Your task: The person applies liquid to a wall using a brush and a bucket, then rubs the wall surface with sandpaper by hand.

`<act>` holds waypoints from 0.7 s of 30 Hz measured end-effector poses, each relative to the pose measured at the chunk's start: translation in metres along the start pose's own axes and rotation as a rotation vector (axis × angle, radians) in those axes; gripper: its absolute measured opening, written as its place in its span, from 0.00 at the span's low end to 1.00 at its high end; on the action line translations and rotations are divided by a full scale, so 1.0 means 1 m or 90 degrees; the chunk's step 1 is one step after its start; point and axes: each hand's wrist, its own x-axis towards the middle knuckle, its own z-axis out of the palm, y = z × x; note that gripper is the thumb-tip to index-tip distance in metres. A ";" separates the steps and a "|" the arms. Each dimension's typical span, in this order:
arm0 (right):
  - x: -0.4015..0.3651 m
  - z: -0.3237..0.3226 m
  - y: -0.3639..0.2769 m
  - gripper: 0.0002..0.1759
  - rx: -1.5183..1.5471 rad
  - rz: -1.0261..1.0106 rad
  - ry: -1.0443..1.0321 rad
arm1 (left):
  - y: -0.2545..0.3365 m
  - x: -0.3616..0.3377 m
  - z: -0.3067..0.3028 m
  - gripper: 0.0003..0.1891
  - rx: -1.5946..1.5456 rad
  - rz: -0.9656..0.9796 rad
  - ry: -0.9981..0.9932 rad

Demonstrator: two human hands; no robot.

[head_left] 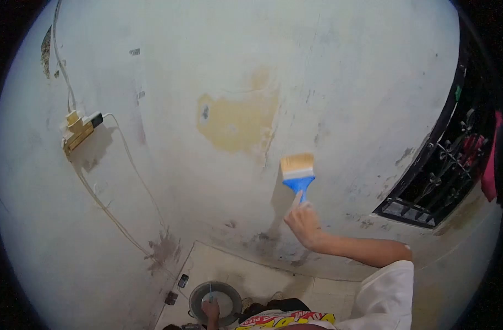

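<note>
A wide brush with a blue handle and pale bristles [297, 166] is held upright in my right hand [303, 223], its bristles up against or close to the whitish wall [350, 132]. My right fingers are wrapped round the handle, one finger laid along it. Lower down, my left hand [210, 308] is over a dark round bucket [238, 300] with whitish contents, closed on a thin light-blue stick or handle [211, 291]. A yellowish bare patch [235, 124] shows on the wall, up and left of the brush.
A power strip with plugs [81, 132] and cables hangs on the left wall. At right is a window with a black metal grille [433, 176] and a red cloth [490, 170]. Small dark objects [183, 281] lie on the tiled floor [207, 258] beside the bucket.
</note>
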 end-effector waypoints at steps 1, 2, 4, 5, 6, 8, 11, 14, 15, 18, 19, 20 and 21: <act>-0.003 0.013 -0.012 0.11 0.007 -0.007 -0.001 | 0.034 -0.014 -0.035 0.27 -0.045 -0.113 -0.125; -0.004 0.023 -0.023 0.11 0.162 0.024 -0.042 | 0.045 -0.024 -0.053 0.36 -0.094 -0.228 -0.248; -0.004 0.030 -0.030 0.10 0.325 0.031 -0.084 | 0.010 -0.020 -0.042 0.37 -0.106 -0.161 -0.243; 0.000 0.032 -0.023 0.09 0.349 0.011 -0.100 | -0.011 -0.020 -0.032 0.38 -0.116 -0.083 -0.239; 0.005 0.034 -0.016 0.08 0.372 -0.010 -0.114 | -0.036 -0.019 -0.011 0.38 -0.120 -0.105 -0.224; 0.015 0.044 -0.004 0.07 0.355 0.021 -0.069 | -0.076 -0.015 0.023 0.15 0.093 0.235 0.138; 0.039 0.016 0.054 0.08 0.311 0.028 0.009 | -0.025 -0.030 -0.022 0.17 -0.039 -0.006 -0.039; 0.059 -0.066 0.127 0.07 0.229 0.115 0.004 | -0.042 -0.030 -0.008 0.19 -0.079 0.070 -0.008; 0.062 -0.088 0.149 0.08 0.241 0.145 0.062 | -0.078 -0.015 0.025 0.20 -0.049 0.047 -0.008; 0.070 -0.166 0.194 0.07 0.147 0.268 0.083 | -0.135 0.009 0.073 0.22 0.012 0.002 -0.007; 0.072 -0.172 0.210 0.06 0.092 0.255 0.213 | -0.124 -0.004 0.057 0.23 -0.014 0.049 -0.011; 0.077 -0.188 0.222 0.06 0.065 0.276 0.225 | -0.118 -0.013 0.045 0.23 -0.039 0.099 -0.015; 0.082 -0.204 0.237 0.06 0.036 0.302 0.237 | -0.100 -0.022 0.027 0.23 -0.038 0.110 -0.014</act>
